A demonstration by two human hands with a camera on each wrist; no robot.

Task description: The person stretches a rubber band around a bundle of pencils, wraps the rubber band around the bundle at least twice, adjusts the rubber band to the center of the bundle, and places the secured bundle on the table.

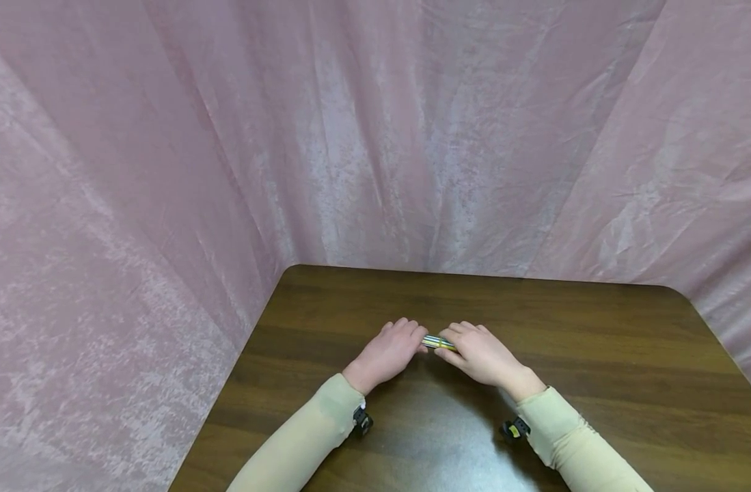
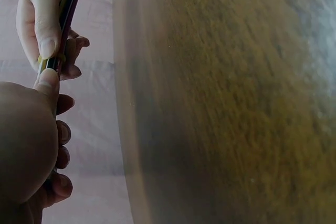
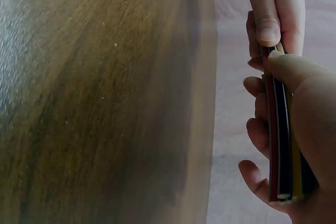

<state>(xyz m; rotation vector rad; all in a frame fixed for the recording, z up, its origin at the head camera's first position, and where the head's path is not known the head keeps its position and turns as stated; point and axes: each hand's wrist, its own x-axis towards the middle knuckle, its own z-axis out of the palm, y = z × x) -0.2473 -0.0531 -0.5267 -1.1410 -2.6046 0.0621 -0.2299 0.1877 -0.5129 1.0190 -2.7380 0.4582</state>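
Both hands hold a thin bundle of striped pencils (image 1: 431, 341) between them, low over the table. My left hand (image 1: 389, 354) grips one end, its fingers curled round it and the thumb along the top. At the other end, my right hand (image 1: 482, 355) wraps its fingers round the bundle, with the thumb pressing near the middle. In the right wrist view, the pencils (image 3: 283, 140) show red, black and yellow sides, their flat ends by the palm. A narrow yellow band (image 2: 61, 57) circles them near the right thumb in the left wrist view. The left hand hides most of its end.
A brown wooden table (image 1: 535, 314) with rounded corners lies under the hands. Pink velvety curtains (image 1: 375, 137) hang behind its far edge and along the left side. Small black cameras (image 1: 363, 421) sit at the cuffs of the light sleeves.
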